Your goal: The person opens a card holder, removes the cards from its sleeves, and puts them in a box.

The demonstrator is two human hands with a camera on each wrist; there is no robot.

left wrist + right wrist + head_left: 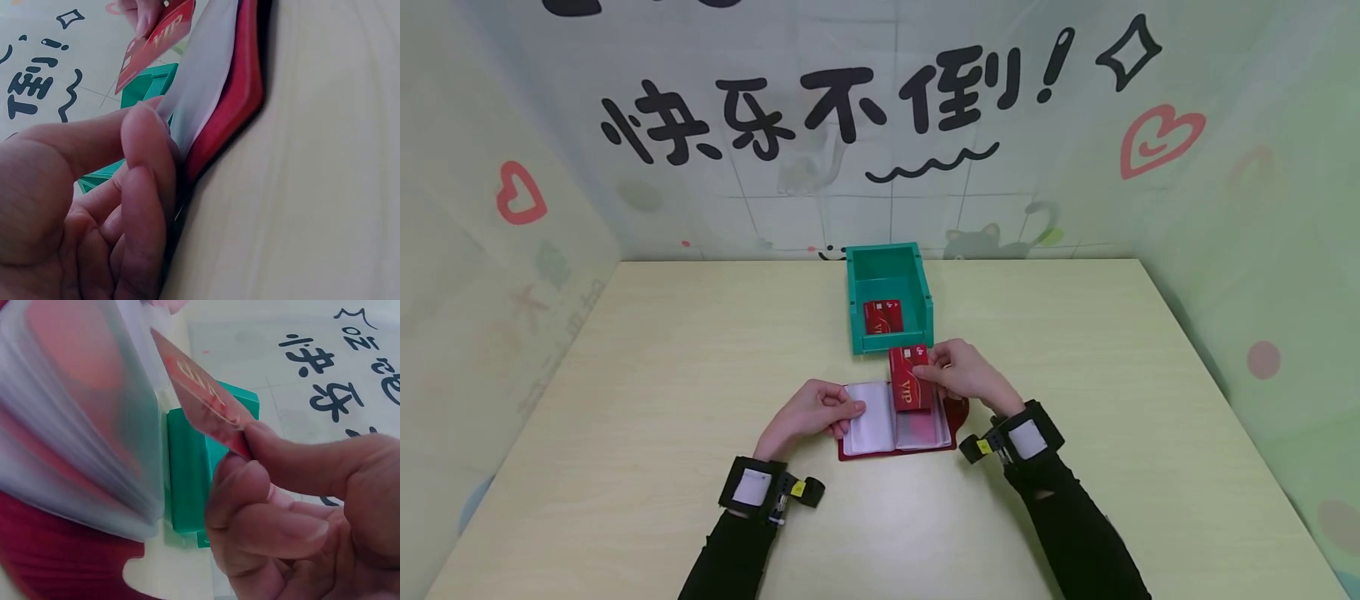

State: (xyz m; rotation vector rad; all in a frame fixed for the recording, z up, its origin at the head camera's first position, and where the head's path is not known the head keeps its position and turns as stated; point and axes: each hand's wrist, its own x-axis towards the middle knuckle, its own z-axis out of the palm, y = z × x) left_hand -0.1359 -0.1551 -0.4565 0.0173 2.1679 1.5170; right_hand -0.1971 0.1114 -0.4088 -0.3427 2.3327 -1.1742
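Note:
A red card holder [850,456] lies open on the table, its clear plastic sleeves [871,421] spread to both sides. My left hand [820,410] is at its left edge; in the left wrist view the thumb and index finger pinch the edge of a translucent sleeve [200,81]. My right hand [966,371] pinches a red VIP card [910,392] by its right edge, over the right-hand sleeves. The right wrist view has this card [203,394] tilted between thumb and fingers, apart from the stack of sleeves [94,406].
Behind the card holder stands a green bin [887,343] with red cards [882,317] inside. The holder's strap flap [957,412] sticks out to the right. A printed backdrop [880,200] rises at the table's far edge [737,263].

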